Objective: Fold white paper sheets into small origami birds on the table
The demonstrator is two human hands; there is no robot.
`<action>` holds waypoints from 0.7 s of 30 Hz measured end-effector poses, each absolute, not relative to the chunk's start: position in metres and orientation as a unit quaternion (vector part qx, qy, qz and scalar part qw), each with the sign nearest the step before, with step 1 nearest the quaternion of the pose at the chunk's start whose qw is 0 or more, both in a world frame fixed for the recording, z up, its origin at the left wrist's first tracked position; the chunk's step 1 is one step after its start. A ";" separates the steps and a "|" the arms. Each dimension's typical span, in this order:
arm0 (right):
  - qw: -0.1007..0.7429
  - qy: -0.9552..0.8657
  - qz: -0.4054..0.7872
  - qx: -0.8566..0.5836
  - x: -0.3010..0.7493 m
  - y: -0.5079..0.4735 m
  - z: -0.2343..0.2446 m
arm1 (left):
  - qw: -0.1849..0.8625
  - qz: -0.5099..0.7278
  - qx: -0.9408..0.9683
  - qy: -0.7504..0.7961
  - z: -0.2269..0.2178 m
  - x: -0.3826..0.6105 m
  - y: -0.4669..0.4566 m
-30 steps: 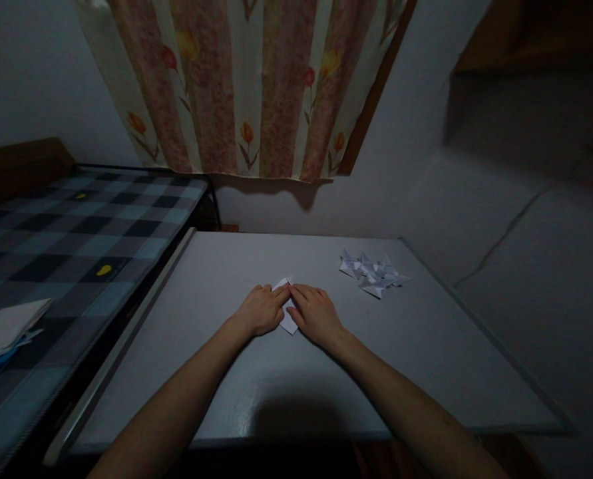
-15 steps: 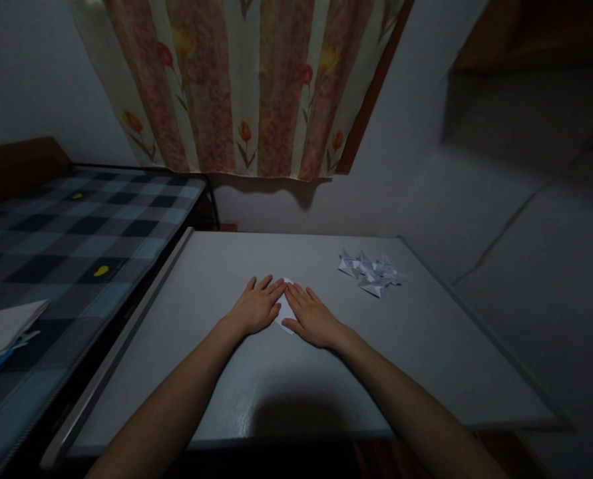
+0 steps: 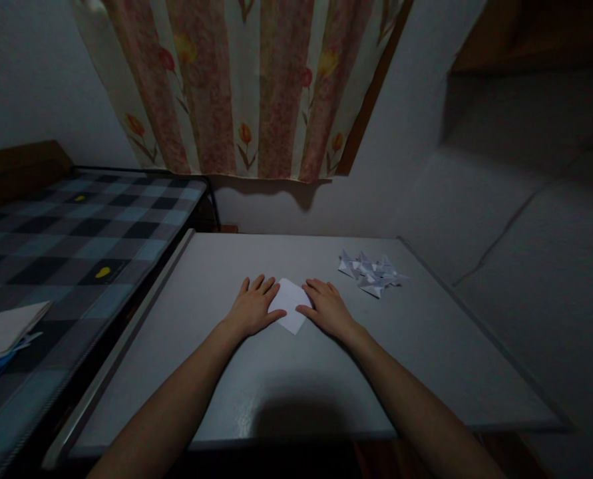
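A white sheet of paper, turned with a corner toward me and showing faint crease lines, lies flat on the pale table. My left hand rests over its left edge, fingers spread and thumb stretched onto the paper. On the opposite edge lies my right hand, palm down, its fingers stretched out and its thumb on the paper. Parts of both side corners are hidden under the hands. Several folded white paper shapes with pointed tips sit in a cluster beyond my right hand.
To the left of the table stands a bed with a checked cover, with folded papers or cloths on it. A striped floral curtain hangs behind the table. The wall runs along the right side.
My hands have moved apart, from nearly meeting at the paper's middle out to its two sides. More of the white paper now shows between them. The folded shapes have stayed put.
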State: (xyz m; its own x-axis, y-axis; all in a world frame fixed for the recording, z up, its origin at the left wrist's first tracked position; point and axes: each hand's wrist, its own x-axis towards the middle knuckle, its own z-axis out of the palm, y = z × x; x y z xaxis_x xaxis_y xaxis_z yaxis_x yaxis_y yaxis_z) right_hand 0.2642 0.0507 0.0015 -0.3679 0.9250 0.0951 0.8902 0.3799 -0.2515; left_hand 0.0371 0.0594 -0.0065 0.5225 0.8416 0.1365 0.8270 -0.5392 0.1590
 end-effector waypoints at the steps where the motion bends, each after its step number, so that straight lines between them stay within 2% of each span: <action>1: 0.138 -0.815 0.080 -0.557 0.266 0.054 0.000 | 0.035 0.107 0.868 0.484 -0.006 0.037 0.059; 5: 0.228 -0.795 0.103 -0.552 0.269 0.062 -0.004 | 0.020 0.152 0.854 0.497 -0.004 0.036 0.060; 8: 0.267 -0.788 0.114 -0.544 0.269 0.063 -0.003 | 0.021 0.185 0.843 0.505 -0.003 0.034 0.062; 21: 0.330 -0.810 0.172 -0.453 0.282 0.065 -0.004 | 0.113 0.237 0.845 0.465 0.003 0.019 0.069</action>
State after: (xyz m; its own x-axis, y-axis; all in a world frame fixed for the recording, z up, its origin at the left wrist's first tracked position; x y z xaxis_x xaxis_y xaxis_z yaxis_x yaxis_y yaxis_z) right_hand 0.2818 0.0650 -0.0040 -0.3716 0.8473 0.3794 0.6205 0.5306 -0.5774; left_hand 0.0189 0.0695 0.0027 0.4552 0.8401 0.2951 0.7328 -0.5417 0.4117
